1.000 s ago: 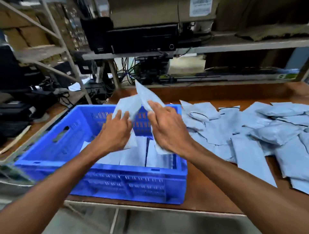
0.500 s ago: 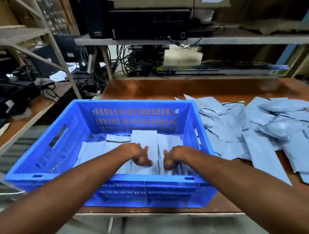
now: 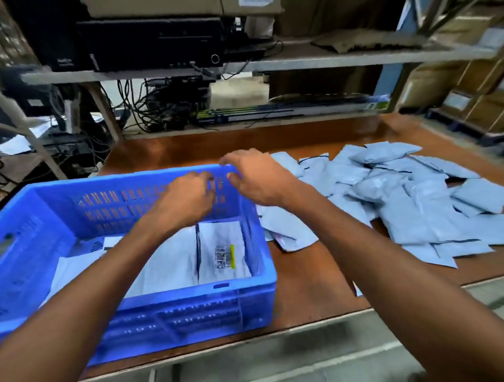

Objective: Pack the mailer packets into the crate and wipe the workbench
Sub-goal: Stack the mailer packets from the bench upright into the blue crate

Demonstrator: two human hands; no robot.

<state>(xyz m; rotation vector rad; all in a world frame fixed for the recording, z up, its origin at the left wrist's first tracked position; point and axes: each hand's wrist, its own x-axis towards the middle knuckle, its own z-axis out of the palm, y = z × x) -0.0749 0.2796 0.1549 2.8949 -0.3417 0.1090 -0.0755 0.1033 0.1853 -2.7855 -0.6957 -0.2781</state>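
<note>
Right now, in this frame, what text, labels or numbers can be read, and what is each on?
Long box on the lower shelf: white brand word, blurred, perhaps "Crompton".
Packet label in the crate: barcode and print, too blurred.
Black box on the upper shelf: white lettering, too small.
Carton label at top: unreadable.

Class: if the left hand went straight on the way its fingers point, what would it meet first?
Probably the slotted far wall of the blue crate, near its right corner; depth is unclear, and the right hand is close.
</note>
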